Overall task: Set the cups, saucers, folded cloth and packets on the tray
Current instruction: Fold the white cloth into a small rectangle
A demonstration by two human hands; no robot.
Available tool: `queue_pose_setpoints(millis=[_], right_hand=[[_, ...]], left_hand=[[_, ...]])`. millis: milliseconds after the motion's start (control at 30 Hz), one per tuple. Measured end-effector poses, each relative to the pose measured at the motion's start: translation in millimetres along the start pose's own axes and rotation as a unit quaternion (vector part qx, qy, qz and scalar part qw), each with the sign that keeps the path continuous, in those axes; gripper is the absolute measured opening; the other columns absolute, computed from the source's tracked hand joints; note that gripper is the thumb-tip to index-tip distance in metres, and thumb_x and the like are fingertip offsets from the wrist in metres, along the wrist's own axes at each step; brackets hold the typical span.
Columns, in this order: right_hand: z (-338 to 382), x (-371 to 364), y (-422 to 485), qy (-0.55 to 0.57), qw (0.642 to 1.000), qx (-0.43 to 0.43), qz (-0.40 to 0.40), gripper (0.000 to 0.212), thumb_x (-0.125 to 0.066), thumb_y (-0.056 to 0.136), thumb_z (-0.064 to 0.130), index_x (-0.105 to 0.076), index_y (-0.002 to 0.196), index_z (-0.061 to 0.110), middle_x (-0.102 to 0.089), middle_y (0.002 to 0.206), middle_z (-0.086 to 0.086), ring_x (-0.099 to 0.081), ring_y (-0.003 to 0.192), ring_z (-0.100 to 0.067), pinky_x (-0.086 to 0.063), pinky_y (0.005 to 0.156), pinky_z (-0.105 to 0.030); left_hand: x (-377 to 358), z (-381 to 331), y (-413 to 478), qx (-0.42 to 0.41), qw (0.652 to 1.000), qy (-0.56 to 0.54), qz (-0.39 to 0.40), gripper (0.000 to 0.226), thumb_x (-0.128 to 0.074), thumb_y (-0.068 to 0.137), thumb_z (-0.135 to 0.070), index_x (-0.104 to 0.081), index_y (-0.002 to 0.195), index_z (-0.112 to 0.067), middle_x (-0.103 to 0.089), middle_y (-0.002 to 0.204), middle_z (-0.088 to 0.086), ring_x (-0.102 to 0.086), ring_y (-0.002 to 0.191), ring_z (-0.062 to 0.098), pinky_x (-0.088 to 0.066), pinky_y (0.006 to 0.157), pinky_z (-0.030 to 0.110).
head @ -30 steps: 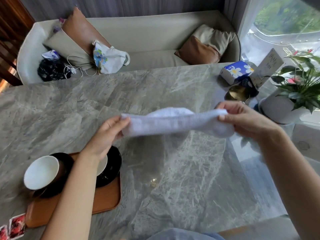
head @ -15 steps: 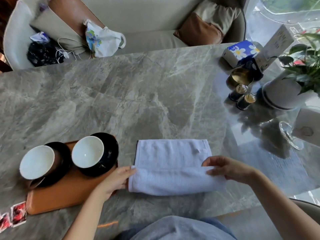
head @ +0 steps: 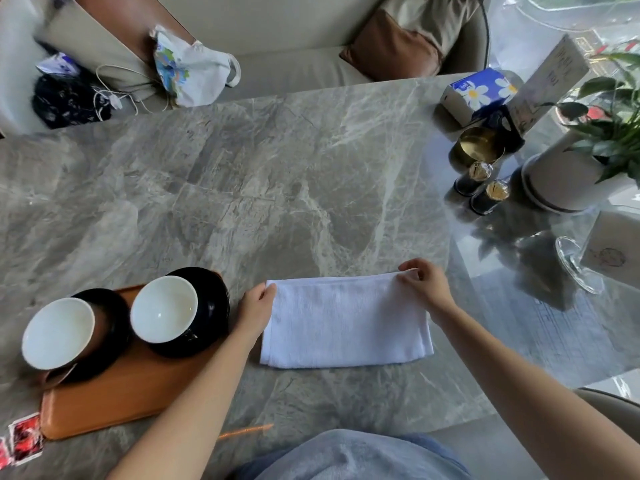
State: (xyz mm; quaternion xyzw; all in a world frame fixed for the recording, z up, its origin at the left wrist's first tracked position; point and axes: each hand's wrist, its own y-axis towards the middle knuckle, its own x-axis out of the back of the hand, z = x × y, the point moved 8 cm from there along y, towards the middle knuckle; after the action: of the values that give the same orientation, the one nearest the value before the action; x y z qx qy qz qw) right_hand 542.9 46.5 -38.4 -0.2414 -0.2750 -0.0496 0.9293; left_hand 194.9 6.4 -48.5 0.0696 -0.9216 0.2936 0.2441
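A white cloth (head: 344, 322) lies folded on the marble table, just right of the orange tray (head: 114, 396). My left hand (head: 256, 306) pinches the cloth's far left corner. My right hand (head: 424, 284) pinches its far right corner. On the tray stand two white cups, one (head: 58, 332) at the left and one (head: 163, 308) at the right, each on a black saucer (head: 211, 306). Red packets (head: 24, 438) lie on the table at the tray's near left corner.
At the far right stand a potted plant (head: 568, 178), a brass bowl (head: 479, 145), two small dark jars (head: 481, 188), a tissue box (head: 476, 91) and a glass dish (head: 575, 265). A sofa with cushions and bags runs along the far edge.
The cloth came down from the air onto the table. Both hands carried its near edge over to the far edge, folding it in half.
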Motion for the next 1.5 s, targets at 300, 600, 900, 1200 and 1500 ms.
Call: queue_pose_setpoints(millis=[300, 600, 900, 1200, 1500], right_hand=[[0, -4, 7, -0.046, 0.998, -0.017, -0.025, 0.019, -0.055, 0.077, 0.009, -0.059, 0.068, 0.025, -0.058, 0.065, 0.01, -0.053, 0.063, -0.009, -0.04, 0.054, -0.026], [6, -3, -8, -0.053, 0.996, 0.028, -0.058, 0.014, -0.057, 0.08, 0.01, -0.06, 0.093, 0.015, -0.06, 0.101, -0.002, -0.056, 0.09, -0.018, -0.041, 0.07, -0.03], [52, -89, -79, -0.301, 0.901, 0.31, 0.023, 0.055, -0.042, 0.092, 0.04, -0.036, 0.142, 0.018, -0.03, 0.154, -0.006, -0.026, 0.142, -0.027, -0.023, 0.112, -0.049], [0, -99, -70, -0.389, 0.875, 0.276, 0.086, 0.062, -0.023, 0.096, 0.047, -0.014, 0.151, 0.019, -0.01, 0.159, 0.002, -0.008, 0.147, -0.017, 0.0, 0.118, -0.042], [-18, -56, -53, -0.409, 0.877, 0.241, 0.075, 0.067, -0.022, 0.093, 0.048, -0.011, 0.151, 0.016, -0.005, 0.157, 0.002, -0.005, 0.147, -0.015, -0.001, 0.119, -0.043]], left_hand=[[1, 4, 10, -0.018, 0.997, 0.07, -0.021, 0.044, -0.044, 0.094, -0.029, -0.022, 0.057, -0.02, -0.024, 0.052, -0.005, -0.024, 0.049, 0.014, -0.016, 0.05, 0.031], [7, 1, 11, -0.02, 0.991, 0.124, -0.038, 0.038, -0.045, 0.093, -0.031, -0.031, 0.059, -0.019, -0.037, 0.053, 0.0, -0.041, 0.058, 0.024, -0.026, 0.051, 0.032], [-61, -54, -61, -0.359, 0.876, 0.32, -0.039, 0.059, -0.062, 0.081, -0.012, -0.045, 0.137, -0.013, -0.047, 0.144, 0.004, -0.046, 0.131, 0.024, -0.035, 0.106, 0.043], [-57, -3, -42, -0.247, 0.852, 0.461, -0.015, 0.064, -0.031, 0.089, -0.047, -0.036, 0.143, -0.012, -0.035, 0.151, 0.008, -0.034, 0.138, 0.024, -0.02, 0.11, 0.043], [-49, -4, -41, -0.217, 0.849, 0.482, -0.017, 0.067, -0.028, 0.089, -0.049, -0.033, 0.143, -0.009, -0.031, 0.152, 0.008, -0.031, 0.139, 0.027, -0.027, 0.11, 0.054]])
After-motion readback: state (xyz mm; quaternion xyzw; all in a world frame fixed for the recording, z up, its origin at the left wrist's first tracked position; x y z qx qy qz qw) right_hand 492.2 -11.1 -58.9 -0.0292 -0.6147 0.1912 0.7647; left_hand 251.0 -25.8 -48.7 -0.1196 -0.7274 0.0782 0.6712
